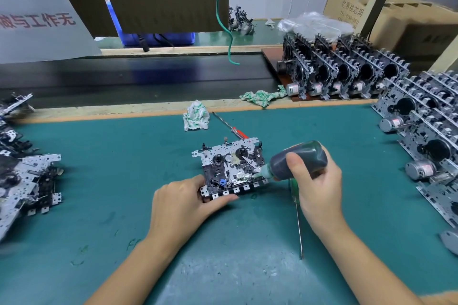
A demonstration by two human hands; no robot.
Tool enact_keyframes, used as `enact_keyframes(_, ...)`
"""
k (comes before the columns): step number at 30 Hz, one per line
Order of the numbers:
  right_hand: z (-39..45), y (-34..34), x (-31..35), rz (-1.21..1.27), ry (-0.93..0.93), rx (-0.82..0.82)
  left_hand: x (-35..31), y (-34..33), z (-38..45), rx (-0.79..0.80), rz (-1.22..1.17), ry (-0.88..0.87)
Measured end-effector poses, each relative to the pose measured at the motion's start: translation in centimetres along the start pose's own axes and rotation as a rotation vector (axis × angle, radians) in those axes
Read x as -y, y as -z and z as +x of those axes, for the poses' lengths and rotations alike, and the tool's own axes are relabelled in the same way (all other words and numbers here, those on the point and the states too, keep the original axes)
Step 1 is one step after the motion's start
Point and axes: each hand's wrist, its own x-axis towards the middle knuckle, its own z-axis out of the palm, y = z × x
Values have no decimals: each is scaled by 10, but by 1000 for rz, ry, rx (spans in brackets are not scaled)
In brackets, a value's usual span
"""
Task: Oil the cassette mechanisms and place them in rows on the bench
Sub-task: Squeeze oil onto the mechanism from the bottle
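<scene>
Head view: one cassette mechanism [230,168] lies flat mid-table on the green mat, nearer the front edge than the back. Left hand [183,202] grips its front-left corner, fingers curled under and over the edge with the key tabs, holding it down. Right hand [314,181] is wrapped around a dark oil bottle [300,160], tipped over sideways, with the pale green nozzle [260,175] down on the front-right part of the mechanism. Can't tell if oil is flowing.

Finished-looking mechanisms stand in rows [347,74] at the back-right corner and along the right edge [426,131]. A loose pile of mechanisms [24,176] sits at the left edge, probably the ones not oiled yet.

A red-handled screwdriver [233,127] lies just behind the mechanism. Another thin tool [298,228] lies on the mat under the right wrist. Two crumpled rags: one [195,116] near the back edge, one [262,95] beside the back rows.

Risks, my read:
- Bottle is nearly horizontal and squeezed in a full grip, so too much oil could come out and run onto belts or heads.
- Left hand holds one corner only; nozzle pressure on the far side could pivot the mechanism.
- Right wrist sits over the thin tool; pulling back could knock it off the front edge.
</scene>
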Motion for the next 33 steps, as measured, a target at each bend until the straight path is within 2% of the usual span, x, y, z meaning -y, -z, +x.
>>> enact_keyframes(12,0,-1,2,24,12,4,0,-1,0,-9,-19,-11)
enact_keyframes(20,11,8,0,128,-73,-185,1,-3,0,14,-2,34)
enact_keyframes(29,21,16,-20,-152,-62,-56,-2,2,0,-19,26,0)
enact_keyframes(33,25,18,-27,-115,-151,-27,-2,2,0,-13,20,2)
